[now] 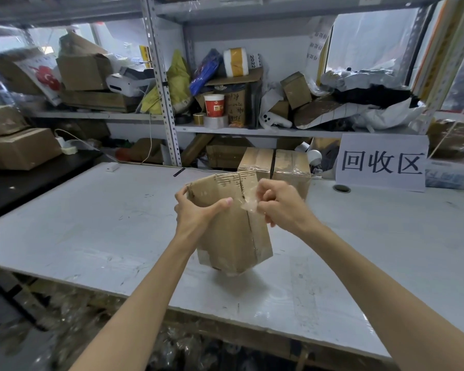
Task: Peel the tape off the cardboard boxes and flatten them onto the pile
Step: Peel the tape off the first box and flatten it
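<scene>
A person works a strip of clear tape (248, 205) off a cardboard box (233, 236) held over the middle of a white tabletop (91, 223). The left hand (196, 210) grips the box's upper left corner, fingers curled behind the wall and thumb pressed flat across the near face. The right hand (279, 207) is closed tight, pinching the loose, crumpled end of the tape just right of the centre seam. The box is tilted, one lower corner pointing down at the tabletop; whether that corner touches the surface cannot be told. Its top edge is open and ragged, and the tape appears to run on down the dark seam toward the bottom. The step in hand looks to be the peel itself, with flattening yet to come. Done well, the pull would likely go low and along the seam rather than straight out, so that the tape comes away in one length instead of snapping or lifting the paper face. The left thumb would meanwhile brace the panel beside the seam against the tug. More tape seems to wrap the lower corner and would need clearing before the box can fold. Two taped boxes (273, 162) wait at the tabletop's back edge, a white sign (383, 162) stands at the back right, and cluttered shelves (161, 76) rise behind.
</scene>
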A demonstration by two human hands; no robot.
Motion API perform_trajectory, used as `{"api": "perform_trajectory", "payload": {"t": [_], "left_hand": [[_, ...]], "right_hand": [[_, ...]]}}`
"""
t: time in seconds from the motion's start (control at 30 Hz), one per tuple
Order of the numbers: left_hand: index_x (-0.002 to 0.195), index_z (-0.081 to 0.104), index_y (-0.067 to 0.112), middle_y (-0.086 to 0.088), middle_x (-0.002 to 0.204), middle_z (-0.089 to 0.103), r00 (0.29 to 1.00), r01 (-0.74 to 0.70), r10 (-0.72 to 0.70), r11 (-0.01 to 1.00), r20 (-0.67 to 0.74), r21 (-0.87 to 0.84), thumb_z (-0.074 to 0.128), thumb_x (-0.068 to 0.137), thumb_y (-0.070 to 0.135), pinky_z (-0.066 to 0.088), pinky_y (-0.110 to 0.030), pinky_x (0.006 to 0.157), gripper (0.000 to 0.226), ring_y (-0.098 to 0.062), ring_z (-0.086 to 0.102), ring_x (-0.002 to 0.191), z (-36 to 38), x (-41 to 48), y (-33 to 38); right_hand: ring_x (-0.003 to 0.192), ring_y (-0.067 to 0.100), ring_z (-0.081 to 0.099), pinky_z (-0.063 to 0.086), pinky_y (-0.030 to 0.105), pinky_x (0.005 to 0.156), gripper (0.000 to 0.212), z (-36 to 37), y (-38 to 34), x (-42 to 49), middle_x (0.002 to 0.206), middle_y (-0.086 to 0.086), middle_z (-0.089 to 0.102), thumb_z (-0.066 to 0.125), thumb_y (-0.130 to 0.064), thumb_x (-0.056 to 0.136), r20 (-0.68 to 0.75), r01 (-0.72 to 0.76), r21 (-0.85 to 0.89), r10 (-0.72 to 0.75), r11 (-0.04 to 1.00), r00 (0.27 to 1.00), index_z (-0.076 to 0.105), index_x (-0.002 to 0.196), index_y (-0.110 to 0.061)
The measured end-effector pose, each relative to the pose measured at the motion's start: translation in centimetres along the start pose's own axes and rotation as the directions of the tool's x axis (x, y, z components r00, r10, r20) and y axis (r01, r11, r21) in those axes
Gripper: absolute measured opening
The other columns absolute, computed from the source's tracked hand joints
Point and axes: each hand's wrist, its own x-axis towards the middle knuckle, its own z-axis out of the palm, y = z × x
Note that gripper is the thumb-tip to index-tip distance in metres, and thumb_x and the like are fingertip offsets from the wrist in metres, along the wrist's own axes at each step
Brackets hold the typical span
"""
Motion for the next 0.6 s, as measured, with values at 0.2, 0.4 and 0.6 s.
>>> {"api": "perform_trajectory", "payload": {"t": [0.2,0.4,0.6], "left_hand": [[0.141,0.027,0.034,0.0,0.139,0.038,0.998,-0.025,0.025,1.0,0.063,-0.008,0.079,0.032,0.074,0.049,-0.043,0.101,0.127,-0.021,0.046,0.123,0.1,0.3,-0.1],[0.141,0.025,0.037,0.002,0.131,0.033,0.999,-0.007,0.006,1.0,0.033,0.025,0.078,0.035,0.074,0.047,-0.046,0.103,0.125,-0.023,0.043,0.124,0.4,0.3,-0.2],[0.154,0.0,0.041,-0.002,0.152,0.019,0.998,-0.001,-0.006,0.995,0.065,0.099,0.084,0.041,0.064,0.039,-0.055,0.11,0.143,-0.03,0.031,0.138,0.9,0.1,-0.7]], "right_hand": [[0.048,0.017,0.066,0.059,0.035,0.052,0.018,0.2,0.8,0.3,0.066,0.012,0.068,0.072,0.003,0.077,-0.117,-0.128,0.059,0.134,0.99,0.984,0.056,0.085,0.002],[0.07,0.016,0.065,0.058,0.033,0.069,0.033,0.9,0.9,0.4,0.08,0.005,0.065,0.08,-0.007,0.074,-0.375,0.088,-0.173,-0.148,0.981,0.915,0.059,0.099,-0.006],[0.098,0.022,0.052,0.046,0.033,0.084,0.038,1.7,1.7,0.7,0.102,0.004,0.066,0.082,-0.016,0.071,-0.164,0.106,-0.248,-0.15,0.963,0.975,0.071,0.107,-0.01]]}}
